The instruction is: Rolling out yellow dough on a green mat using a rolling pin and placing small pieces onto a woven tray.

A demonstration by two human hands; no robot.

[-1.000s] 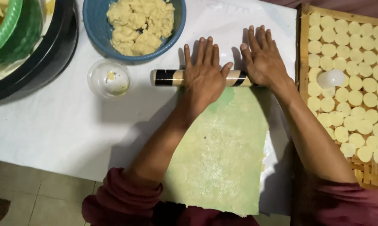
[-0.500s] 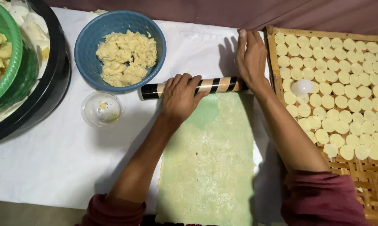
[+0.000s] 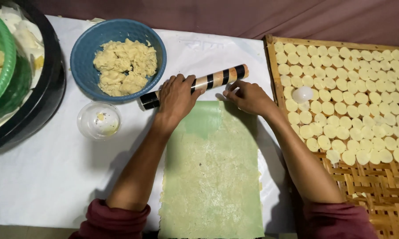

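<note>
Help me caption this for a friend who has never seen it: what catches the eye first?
The long green sheet spread with thin dough fills the middle, with the left hand on a striped rolling pin at its far end and the right hand beside it. At right, a woven tray carries rows of pale dough discs; upper left, a blue bowl holds crumbly dough.

We see open white cloth [image 3: 44,177] left of sheet [image 3: 210,177]. Bowl [image 3: 86,53], small cup [image 3: 99,120] and black tub [image 3: 44,97] crowd far left. Tray [image 3: 385,190] walls right side. Roller [image 3: 217,79] bars far edge.
</note>
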